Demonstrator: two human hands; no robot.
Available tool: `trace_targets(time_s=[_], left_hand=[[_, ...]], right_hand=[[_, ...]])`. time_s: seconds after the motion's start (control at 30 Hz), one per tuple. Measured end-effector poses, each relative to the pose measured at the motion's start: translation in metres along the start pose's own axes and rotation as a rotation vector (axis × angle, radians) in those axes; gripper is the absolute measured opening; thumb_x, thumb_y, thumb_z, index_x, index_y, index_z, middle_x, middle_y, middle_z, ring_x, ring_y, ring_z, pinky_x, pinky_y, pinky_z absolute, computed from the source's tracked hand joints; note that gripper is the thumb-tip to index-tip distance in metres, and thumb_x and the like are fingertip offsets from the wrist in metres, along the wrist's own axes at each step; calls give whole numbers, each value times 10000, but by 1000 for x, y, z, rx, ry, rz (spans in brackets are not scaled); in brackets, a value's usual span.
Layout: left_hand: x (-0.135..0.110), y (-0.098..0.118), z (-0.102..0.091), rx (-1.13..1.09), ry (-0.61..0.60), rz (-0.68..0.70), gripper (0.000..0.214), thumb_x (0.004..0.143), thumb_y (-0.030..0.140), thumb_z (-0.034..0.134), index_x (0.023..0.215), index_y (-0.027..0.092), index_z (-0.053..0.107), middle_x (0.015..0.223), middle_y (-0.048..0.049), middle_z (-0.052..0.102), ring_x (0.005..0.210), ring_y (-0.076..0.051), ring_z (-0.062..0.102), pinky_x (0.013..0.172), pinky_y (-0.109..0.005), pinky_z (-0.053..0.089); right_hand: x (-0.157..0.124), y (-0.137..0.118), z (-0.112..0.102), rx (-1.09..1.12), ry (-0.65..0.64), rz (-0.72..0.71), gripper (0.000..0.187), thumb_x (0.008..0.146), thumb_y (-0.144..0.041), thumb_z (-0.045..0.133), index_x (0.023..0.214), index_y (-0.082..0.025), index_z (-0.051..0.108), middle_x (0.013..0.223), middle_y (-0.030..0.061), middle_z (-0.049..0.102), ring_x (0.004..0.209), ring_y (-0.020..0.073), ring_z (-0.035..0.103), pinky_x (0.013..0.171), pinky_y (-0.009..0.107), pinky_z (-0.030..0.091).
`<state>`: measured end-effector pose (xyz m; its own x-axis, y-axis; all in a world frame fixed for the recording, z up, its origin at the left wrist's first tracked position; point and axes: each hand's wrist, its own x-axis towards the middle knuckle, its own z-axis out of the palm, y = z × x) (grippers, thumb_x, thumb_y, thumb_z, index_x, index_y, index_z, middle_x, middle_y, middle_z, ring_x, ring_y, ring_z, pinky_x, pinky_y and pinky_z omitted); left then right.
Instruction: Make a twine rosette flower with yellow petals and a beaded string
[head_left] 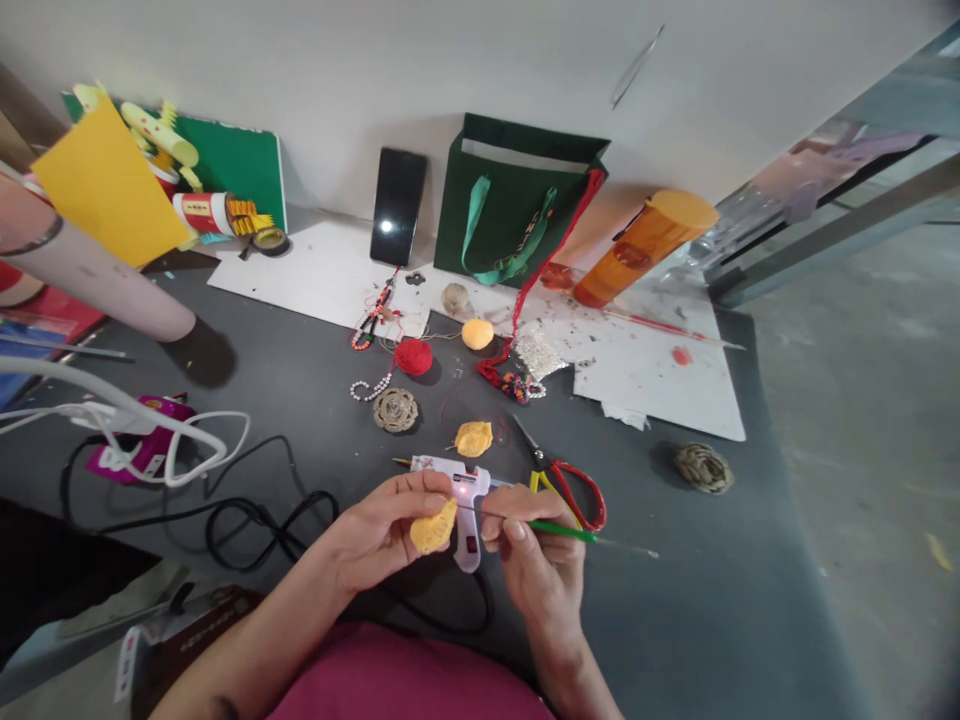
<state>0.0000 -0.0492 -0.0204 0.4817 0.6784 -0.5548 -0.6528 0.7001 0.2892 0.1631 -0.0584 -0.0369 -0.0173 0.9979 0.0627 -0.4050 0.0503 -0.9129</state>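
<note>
Green-handled tool point(562, 529): I judged a slip to be the main hazard; the thin shaft ended at fingers pinching the work, so excess push risked a prick.
Yellow piece point(433, 527): I rated snagging or distortion as possible, caused by a sideways pull on the shaft. I could not tell whether the tip had entered the material.
Glue gun point(466, 520): It lay directly below both hands with a light glowing on its body. If its nozzle was hot, a dropped wrist risked a burn.
Scissors point(568, 480): Their handles lay just beyond the right hand; a wide swing risked knocking them.
Left hand point(397, 520): I saw it closed narrowly, thumb and fingers gripping the yellow piece.
Right hand point(536, 550): I saw it curled around the green-handled tool, whose far end projected outward to the right.
Work position: The yellow piece sat at the left hand's fingertips, above the desk point(675, 620), to the left of the right hand and apart from it.
</note>
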Motion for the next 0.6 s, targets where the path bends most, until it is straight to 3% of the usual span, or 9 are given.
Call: trace_targets(time_s=[0.17,0.27,0.4,0.6], left_hand=[[-3,3,2,122,21,131,190,624,166,845,775,156,731,693,-11,693,574,-78,574,560,-190,431],[-3,4,5,164,48,201,210,625,173,851,797,150,732,683,-5,690,576,-72,570,577,-192,430],[-3,3,8,223,97,280,219,626,213,863,786,148,728,648,8,663,562,-66,545,566,-191,417],[-2,0,6,293,114,335,247,643,249,858,828,151,727,636,21,610,563,-60,515,570,-192,414]], right_hand=[[3,1,7,198,60,287,180,817,-341,735,739,-231,616,558,-51,591,463,86,465,452,193,394],[4,4,9,288,69,387,220,796,-349,755,723,-221,591,520,-69,556,438,68,420,460,182,390],[4,4,9,220,71,316,182,819,-334,732,754,-222,605,561,-56,587,467,77,463,470,187,410],[4,3,10,69,88,63,87,891,-283,647,822,-250,608,613,-53,627,494,95,521,455,192,434]])
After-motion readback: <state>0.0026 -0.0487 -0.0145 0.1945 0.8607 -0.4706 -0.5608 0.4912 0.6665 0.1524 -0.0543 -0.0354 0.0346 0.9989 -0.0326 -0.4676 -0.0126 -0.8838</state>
